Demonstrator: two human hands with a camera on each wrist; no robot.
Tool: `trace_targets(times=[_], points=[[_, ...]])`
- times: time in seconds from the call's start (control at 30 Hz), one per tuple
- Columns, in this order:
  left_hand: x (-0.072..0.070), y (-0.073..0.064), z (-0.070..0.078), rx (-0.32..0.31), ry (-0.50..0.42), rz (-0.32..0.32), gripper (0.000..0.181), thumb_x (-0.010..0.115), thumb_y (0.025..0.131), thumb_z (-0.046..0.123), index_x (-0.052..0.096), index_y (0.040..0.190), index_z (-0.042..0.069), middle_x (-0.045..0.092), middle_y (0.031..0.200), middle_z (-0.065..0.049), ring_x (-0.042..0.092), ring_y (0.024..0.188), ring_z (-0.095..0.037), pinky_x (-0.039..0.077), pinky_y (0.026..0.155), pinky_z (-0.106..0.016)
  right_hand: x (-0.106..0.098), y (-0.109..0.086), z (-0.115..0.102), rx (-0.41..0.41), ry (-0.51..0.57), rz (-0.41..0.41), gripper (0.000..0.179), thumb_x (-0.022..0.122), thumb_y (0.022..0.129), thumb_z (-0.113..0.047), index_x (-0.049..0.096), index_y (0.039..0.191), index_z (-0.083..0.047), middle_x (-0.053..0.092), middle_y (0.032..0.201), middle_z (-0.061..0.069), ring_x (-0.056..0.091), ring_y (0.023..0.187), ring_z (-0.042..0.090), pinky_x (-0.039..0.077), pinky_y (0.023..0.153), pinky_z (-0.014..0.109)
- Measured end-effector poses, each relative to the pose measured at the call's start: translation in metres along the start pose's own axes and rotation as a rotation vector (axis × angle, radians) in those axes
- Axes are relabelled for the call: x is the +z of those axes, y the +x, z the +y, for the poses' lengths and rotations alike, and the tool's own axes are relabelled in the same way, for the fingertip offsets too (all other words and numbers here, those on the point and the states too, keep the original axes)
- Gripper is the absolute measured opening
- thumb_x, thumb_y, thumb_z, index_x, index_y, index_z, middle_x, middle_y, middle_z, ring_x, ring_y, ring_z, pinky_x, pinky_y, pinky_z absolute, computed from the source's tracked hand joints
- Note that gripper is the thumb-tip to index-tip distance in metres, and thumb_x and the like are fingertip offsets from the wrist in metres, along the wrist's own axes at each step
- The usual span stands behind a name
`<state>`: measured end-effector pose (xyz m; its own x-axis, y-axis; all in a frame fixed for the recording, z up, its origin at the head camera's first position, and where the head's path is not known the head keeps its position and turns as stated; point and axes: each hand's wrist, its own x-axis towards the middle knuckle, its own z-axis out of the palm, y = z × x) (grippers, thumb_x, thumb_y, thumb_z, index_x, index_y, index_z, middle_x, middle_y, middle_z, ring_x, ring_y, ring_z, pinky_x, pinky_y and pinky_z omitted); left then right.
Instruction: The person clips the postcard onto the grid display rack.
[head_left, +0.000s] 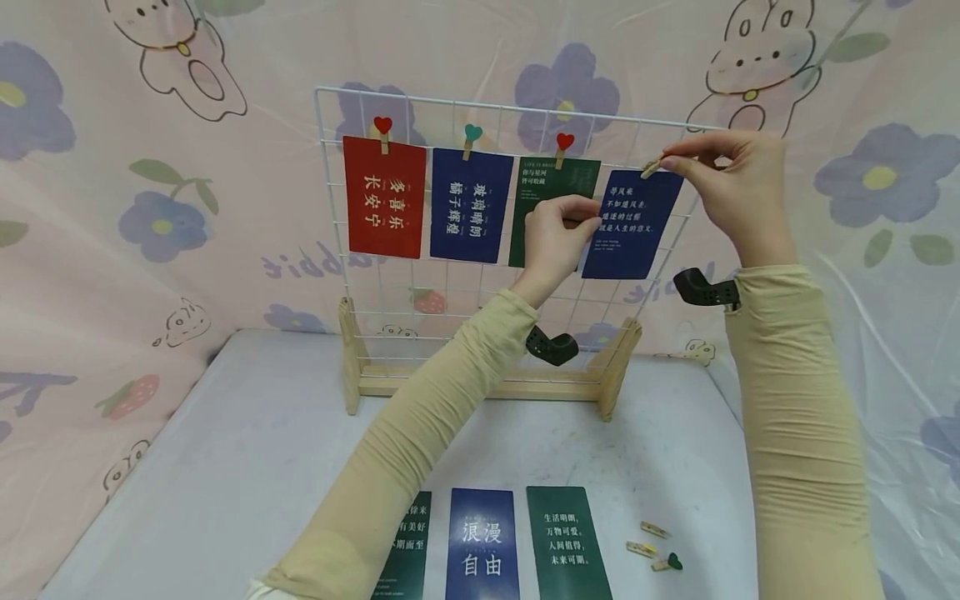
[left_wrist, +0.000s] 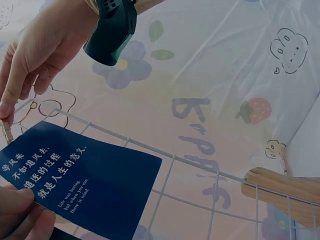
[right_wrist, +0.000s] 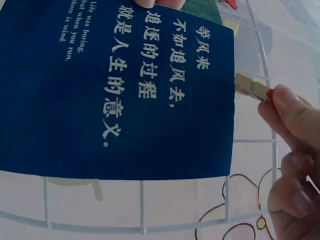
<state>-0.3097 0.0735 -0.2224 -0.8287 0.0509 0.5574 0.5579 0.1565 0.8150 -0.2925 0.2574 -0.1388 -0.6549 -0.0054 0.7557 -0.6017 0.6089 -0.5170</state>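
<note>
A blue card [head_left: 633,237] with white writing lies against the white wire grid [head_left: 480,296] at its right end. My left hand [head_left: 558,242] pinches the card's left edge between thumb and fingers. At the card's top edge, my right hand [head_left: 738,183] pinches a small wooden clothespin [right_wrist: 250,87] by its tail end. In the right wrist view the clothespin's tip meets the card's edge. Left of this card, a green card [head_left: 540,179], partly behind my left hand, hangs from a clothespin with a red heart [head_left: 565,142].
A red card [head_left: 386,200] and another blue card [head_left: 468,208] hang further left on clothespins. The grid stands in a wooden base [head_left: 517,389]. Near the front lie a blue card [head_left: 482,546], green cards [head_left: 566,542] and several loose clothespins [head_left: 654,528]. A patterned cloth [head_left: 262,183] hangs behind.
</note>
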Motion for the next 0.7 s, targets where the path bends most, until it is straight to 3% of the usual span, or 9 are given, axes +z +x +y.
trace_targets(times=[0.7], points=[[0.004,-0.001,0.006,0.01,0.082,0.066,0.016,0.07,0.088,0.009,0.073,0.103,0.007,0.071,0.091,-0.001,0.062,0.076,-0.005,0.048,0.066,-0.012,0.004,0.01,0.006,-0.064,-0.075,0.025,0.013,0.077,0.082,-0.012,0.077,0.089,-0.001,0.064,0.074,-0.017,0.048,0.064,0.009,0.034,0.061,0.022]])
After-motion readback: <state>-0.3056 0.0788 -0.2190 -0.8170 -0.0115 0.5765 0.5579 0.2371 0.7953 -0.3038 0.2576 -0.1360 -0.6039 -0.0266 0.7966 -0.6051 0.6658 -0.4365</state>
